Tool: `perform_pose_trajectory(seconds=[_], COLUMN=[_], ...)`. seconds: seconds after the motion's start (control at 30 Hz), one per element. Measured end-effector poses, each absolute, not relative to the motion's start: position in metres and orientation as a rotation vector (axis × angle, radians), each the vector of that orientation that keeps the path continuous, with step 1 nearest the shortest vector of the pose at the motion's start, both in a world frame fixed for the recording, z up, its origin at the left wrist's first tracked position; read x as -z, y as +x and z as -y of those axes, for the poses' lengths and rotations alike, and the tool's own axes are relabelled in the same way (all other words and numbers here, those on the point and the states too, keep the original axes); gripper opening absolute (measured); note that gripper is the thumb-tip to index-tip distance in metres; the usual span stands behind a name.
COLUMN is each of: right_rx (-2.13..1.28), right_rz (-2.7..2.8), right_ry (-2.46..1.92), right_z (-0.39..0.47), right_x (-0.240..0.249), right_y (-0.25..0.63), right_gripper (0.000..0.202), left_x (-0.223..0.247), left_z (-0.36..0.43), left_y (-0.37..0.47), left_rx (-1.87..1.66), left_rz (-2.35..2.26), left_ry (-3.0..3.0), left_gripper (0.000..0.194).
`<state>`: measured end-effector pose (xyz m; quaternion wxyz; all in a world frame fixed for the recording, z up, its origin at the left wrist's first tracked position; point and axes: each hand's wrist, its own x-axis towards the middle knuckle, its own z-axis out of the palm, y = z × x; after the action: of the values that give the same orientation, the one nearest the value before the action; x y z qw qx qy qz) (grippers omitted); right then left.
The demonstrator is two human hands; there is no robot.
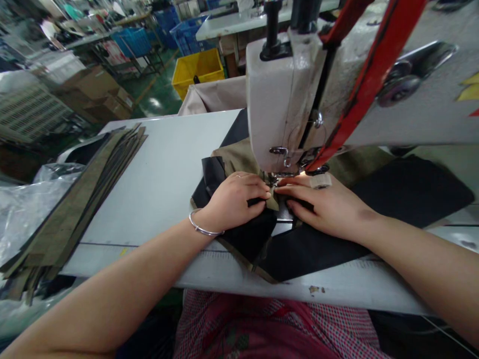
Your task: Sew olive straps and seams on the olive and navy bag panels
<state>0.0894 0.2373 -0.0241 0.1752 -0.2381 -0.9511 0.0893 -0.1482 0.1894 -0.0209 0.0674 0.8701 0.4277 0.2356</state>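
A black and olive-brown fabric piece (310, 254) lies under the head of a white sewing machine (277, 109). My left hand (239, 194), with a silver bangle at the wrist, is closed on the fabric just left of the needle area. A small olive fabric edge (273, 201) shows by its fingertips. On the right, my right hand (329, 204) rests with fingers stretched out over the cloth, tips close to the presser foot. One of its fingers wears a band of pale tape (321, 181). The needle itself is mostly hidden.
Long olive and dark fabric strips (78, 199) lie stacked at the table's left end, beside clear plastic (26, 214). A red bar (368, 80) slants across the machine. Beyond the white table (149, 164) stand a yellow crate (198, 70), blue crates (132, 41) and cardboard boxes (97, 89).
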Motion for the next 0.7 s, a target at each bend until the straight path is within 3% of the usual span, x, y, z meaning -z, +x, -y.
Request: perform_pose_trajectory(seconds=[0.57, 0.7], right_rx=[-0.215, -0.210], right_rz=[2.711, 2.707], right_ry=[-0.709, -0.717], right_z=[-0.2367, -0.2358], right_x=[0.0228, 0.0265], right_y=[0.0881, 0.0847], right_gripper=[0.028, 0.030], left_x=[0.0205, 0.0192], left_z=[-0.1873, -0.1857], left_y=[-0.1474, -0.1460], left_rx=[-0.733, -0.664], left_rz=[-1.283, -1.341], left_ry=[2.667, 2.663], left_gripper=[0.016, 0.023])
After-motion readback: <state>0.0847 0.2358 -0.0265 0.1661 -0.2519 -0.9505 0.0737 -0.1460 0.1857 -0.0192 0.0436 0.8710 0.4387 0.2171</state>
